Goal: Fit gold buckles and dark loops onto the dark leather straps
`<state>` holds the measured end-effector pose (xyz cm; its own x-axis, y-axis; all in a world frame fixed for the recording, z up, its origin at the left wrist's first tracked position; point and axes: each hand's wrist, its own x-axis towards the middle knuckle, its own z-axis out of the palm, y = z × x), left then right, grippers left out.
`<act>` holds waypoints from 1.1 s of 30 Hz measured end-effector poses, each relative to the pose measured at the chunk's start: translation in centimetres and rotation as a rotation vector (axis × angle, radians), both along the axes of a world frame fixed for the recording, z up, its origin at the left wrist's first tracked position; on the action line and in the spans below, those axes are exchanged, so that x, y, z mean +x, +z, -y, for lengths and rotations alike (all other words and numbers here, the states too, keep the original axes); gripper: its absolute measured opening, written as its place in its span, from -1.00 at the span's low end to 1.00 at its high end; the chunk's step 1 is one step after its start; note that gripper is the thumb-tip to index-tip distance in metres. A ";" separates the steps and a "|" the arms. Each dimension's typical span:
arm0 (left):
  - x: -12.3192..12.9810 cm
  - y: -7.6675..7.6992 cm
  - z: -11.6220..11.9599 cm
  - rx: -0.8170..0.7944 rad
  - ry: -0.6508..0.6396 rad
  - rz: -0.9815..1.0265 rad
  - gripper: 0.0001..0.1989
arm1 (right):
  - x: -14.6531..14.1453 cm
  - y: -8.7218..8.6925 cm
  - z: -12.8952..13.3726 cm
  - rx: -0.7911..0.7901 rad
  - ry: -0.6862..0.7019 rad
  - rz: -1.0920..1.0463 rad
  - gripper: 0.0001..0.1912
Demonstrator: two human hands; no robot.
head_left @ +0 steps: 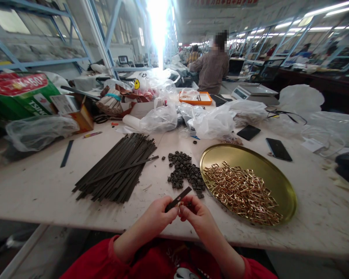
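Observation:
Near the table's front edge, my left hand [162, 212] is closed on a dark strip [178, 198] that slants up to the right. My right hand [194, 209] pinches a small gold buckle against the strip, and the fingertips of both hands meet there. Many dark strips [113, 170] lie in a pile to the left. Small dark loops [182, 170] are heaped beyond my hands. A round gold tray [275, 174] on the right holds a heap of gold buckles [244, 192].
Plastic bags [212, 118] line the back of the white table [46, 193]. Two dark phones [278, 149] lie behind the tray. An orange tray [195, 98] and a scale [254, 93] stand farther back. A person [213, 68] stands beyond.

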<state>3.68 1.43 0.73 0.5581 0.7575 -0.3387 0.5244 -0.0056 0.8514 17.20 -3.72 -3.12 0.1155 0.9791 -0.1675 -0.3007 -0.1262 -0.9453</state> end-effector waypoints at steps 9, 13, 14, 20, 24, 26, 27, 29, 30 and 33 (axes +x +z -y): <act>-0.8 0.5 -0.5 0.068 -0.031 -0.027 -0.71 | 0.6 0.4 -0.1 -0.102 -0.101 -0.161 -0.64; -2.1 0.9 -0.5 0.116 -0.076 -0.140 -0.71 | 1.1 1.3 0.0 -0.199 -0.199 -0.391 -0.60; -2.2 0.9 -0.4 0.123 -0.088 -0.153 -0.71 | 1.1 1.5 0.0 -0.224 -0.201 -0.443 -0.59; -1.0 0.8 0.8 0.220 -0.080 -0.123 -0.73 | -0.7 1.5 0.9 -0.310 -0.109 -0.591 -0.64; -0.4 1.1 1.1 0.125 -0.089 0.033 -0.85 | -1.7 1.2 1.4 -0.160 -0.078 -0.380 -0.74; -0.6 1.5 1.1 0.038 -0.123 0.097 -0.84 | -1.9 1.1 1.5 -0.076 -0.104 -0.231 -0.74; -0.7 1.6 1.1 -0.001 -0.134 0.117 -0.82 | -1.9 1.0 1.5 -0.058 -0.115 -0.176 -0.74; -0.9 1.7 1.1 -0.056 -0.125 0.142 -0.78 | -2.0 0.9 1.6 -0.049 -0.117 -0.107 -0.72; -1.0 1.6 1.1 -0.072 -0.114 0.152 -0.77 | -2.0 0.8 1.6 -0.044 -0.115 -0.079 -0.72; -0.9 1.3 1.1 -0.084 -0.072 0.167 -0.77 | -2.0 0.3 1.6 -0.024 -0.123 0.043 -0.73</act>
<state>2.75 0.36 2.06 0.6632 0.6869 -0.2971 0.3767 0.0366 0.9256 15.22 -5.29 -2.83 0.2420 0.9529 -0.1826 -0.2743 -0.1133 -0.9549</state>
